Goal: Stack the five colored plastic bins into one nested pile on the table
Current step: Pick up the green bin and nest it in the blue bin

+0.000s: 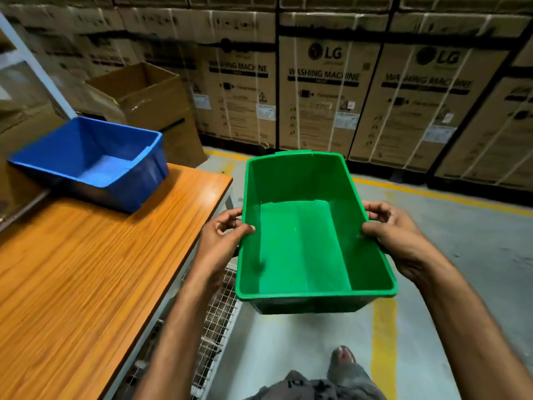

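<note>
From the head view, your left hand (223, 235) and right hand (388, 229) have fingers clamped on the green bin's (302, 241) long rims, keeping it level for nesting. Left of your fingers, the blue bin (95, 160) waits on the worktop (86, 269).

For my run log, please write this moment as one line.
stage: carrying | held: green bin, empty | left hand: left rim | right hand: right rim | blue bin: on table

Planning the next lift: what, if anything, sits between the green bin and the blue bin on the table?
Nothing visible. The green bin, held by the left hand and right hand, is off the table's edge; only bare tabletop lies before the empty blue bin.
</note>
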A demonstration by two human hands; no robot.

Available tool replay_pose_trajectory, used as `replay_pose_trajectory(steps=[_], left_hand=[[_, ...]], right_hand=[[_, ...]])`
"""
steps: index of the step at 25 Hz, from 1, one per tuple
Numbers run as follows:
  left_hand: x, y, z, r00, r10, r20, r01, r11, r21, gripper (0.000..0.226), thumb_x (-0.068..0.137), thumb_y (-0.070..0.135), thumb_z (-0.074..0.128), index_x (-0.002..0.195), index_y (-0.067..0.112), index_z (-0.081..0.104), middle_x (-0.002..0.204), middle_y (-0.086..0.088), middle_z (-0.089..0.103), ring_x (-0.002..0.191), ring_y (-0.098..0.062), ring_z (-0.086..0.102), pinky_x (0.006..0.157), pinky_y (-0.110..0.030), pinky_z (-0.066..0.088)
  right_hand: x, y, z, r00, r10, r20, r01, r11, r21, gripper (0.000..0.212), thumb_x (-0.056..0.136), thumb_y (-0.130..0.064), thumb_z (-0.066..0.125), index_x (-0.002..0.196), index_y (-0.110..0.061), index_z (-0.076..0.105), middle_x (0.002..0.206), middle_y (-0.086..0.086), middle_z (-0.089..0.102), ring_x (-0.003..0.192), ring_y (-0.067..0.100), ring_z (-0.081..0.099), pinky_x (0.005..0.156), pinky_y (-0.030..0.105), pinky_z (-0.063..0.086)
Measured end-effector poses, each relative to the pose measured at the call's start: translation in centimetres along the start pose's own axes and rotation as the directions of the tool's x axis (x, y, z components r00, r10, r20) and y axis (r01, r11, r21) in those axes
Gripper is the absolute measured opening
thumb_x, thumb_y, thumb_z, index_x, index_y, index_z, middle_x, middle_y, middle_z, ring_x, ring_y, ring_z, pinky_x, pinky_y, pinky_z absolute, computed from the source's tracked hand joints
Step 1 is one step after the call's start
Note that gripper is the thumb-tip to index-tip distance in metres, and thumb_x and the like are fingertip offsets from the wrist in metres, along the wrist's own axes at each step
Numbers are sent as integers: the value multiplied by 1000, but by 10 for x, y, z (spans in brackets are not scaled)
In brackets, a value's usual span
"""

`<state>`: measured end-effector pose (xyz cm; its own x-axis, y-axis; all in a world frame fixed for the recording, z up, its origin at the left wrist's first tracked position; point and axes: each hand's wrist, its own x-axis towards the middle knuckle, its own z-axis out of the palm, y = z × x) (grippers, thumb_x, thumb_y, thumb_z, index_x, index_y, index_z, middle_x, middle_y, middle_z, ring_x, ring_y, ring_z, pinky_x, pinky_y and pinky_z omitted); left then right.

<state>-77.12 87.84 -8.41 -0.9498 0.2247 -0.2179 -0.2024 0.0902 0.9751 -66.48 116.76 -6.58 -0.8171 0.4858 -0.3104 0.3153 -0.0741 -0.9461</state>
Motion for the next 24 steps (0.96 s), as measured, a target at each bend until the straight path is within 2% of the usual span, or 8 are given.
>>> replay_pose_trajectory(steps=[5,8,10,12,16,18,20,24], left_hand=[[63,26,37,979,55,-194,-73,994,-86,43,89,-4,68,118,28,72,96,-9,64,87,-18,65,60,-20,56],[93,43,59,929,39,-367,-92,987,-129,42,88,-6,68,114,27,72,97,-19,67,91,-23,65,81,-38,58],[106,54,69,888,15,-459,-104,980,-171,41,87,-6,69,114,25,73,102,-23,67,93,-26,66,90,-44,56],[113,66,76,837,6,-547,-130,974,-188,39,87,-6,69,113,22,73,101,-16,66,91,-21,67,83,-35,58],[110,92,70,747,27,-664,-177,971,-159,41,87,1,71,125,18,69,109,-19,69,98,-22,67,90,-42,57],[107,108,60,688,61,-723,-204,972,-112,41,91,-1,66,127,17,68,114,-15,73,96,-14,71,77,-31,61],[104,120,46,625,90,-775,-235,969,-78,41,92,-1,64,128,18,67,110,-7,73,86,-4,72,59,-20,56],[103,133,6,497,145,-855,-284,959,-3,45,94,1,63,135,20,64,112,-1,71,81,3,70,54,-17,53]], right_hand=[[120,-45,1,981,-80,178,85,996,-25,52,81,24,49,125,-2,61,117,24,69,83,20,69,57,23,58],[185,-82,13,943,-96,319,119,992,-52,52,80,25,49,119,-5,64,115,23,71,81,17,70,63,27,59],[221,-107,21,906,-84,415,118,991,-57,52,79,25,49,120,-3,64,121,27,69,91,24,70,76,37,60],[251,-132,32,860,-64,507,116,991,-72,52,78,25,50,124,1,62,124,31,66,98,31,67,92,50,55],[282,-173,69,748,-84,659,162,985,-59,55,75,24,53,123,-3,64,127,29,66,100,28,67,101,56,51],[289,-192,93,676,-115,728,196,980,-27,55,76,24,54,118,-8,66,125,28,67,100,25,67,102,55,51],[291,-208,122,610,-155,777,235,972,9,55,76,24,56,116,-11,67,117,21,72,97,21,68,100,52,53],[287,-233,186,496,-260,829,328,940,99,54,75,23,60,111,-17,68,96,1,73,87,11,69,86,40,57]])
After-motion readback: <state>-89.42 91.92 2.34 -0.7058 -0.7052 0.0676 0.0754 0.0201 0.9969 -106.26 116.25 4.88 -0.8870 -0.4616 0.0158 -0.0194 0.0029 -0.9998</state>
